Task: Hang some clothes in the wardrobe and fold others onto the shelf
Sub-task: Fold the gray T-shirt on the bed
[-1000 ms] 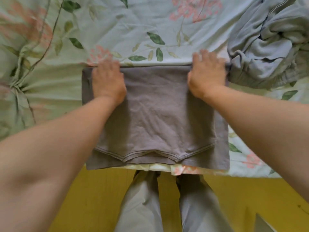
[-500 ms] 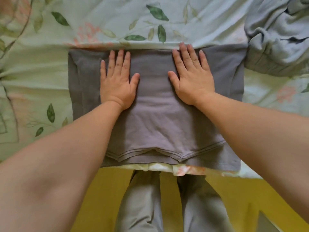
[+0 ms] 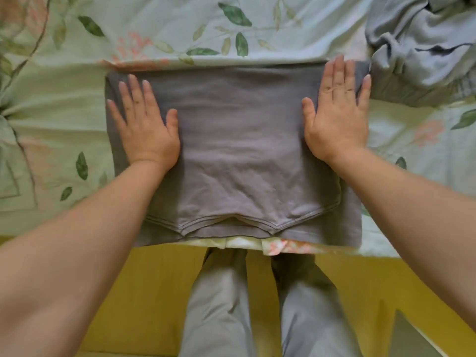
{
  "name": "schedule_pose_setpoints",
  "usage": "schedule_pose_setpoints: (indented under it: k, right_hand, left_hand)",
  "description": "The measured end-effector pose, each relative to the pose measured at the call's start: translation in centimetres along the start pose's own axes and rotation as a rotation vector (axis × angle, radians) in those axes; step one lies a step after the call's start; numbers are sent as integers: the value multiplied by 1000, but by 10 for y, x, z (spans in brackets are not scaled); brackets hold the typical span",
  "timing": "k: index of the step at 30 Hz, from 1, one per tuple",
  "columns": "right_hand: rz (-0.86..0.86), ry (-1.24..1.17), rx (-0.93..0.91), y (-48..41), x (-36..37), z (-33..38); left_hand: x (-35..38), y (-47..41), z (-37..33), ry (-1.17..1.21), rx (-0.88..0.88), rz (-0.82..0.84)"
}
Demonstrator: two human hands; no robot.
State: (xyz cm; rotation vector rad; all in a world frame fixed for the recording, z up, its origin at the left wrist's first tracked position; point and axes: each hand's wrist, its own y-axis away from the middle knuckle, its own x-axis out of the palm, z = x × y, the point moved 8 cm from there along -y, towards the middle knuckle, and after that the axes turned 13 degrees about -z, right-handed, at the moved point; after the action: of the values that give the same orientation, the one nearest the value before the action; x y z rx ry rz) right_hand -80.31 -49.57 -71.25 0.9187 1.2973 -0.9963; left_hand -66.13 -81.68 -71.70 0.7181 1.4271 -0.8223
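Garment (image 3: 239, 155), grey and folded to a rectangle, lying on the floral bedsheet (image 3: 64, 112) at the bed's near edge, stitched hems toward us. We see the left hand (image 3: 144, 124) pressed flat on its left side, fingers straight and slightly spread. The right hand (image 3: 337, 117) is pressed flat on its right side, fingers close together, thumb held apart. A crumpled blue-grey heap of clothes (image 3: 425, 47) lies at upper right, seemingly touching the garment's far right corner.
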Motion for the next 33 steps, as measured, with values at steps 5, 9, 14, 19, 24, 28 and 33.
schedule_pose_setpoints:
  k: [5, 9, 14, 19, 24, 28, 33]
  right_hand:
    - [57, -162, -184, 103, 11, 88]
    - [120, -117, -219, 145, 45, 82]
    - [161, -43, -204, 150, 53, 22]
    - [261, 75, 0, 159, 45, -35]
    - [165, -178, 268, 158, 4, -61]
    - [118, -470, 728, 147, -12, -90]
    - [361, -675, 997, 156, 6, -102]
  left_hand:
    - [6, 119, -97, 129, 231, 112]
    - [33, 156, -85, 58, 277, 157]
    - [39, 154, -36, 4, 270, 141]
    - [30, 167, 32, -51, 11, 223]
    - [2, 172, 37, -139, -36, 294]
    - [-22, 145, -49, 54, 45, 177]
    - [-44, 71, -203, 305, 257, 75]
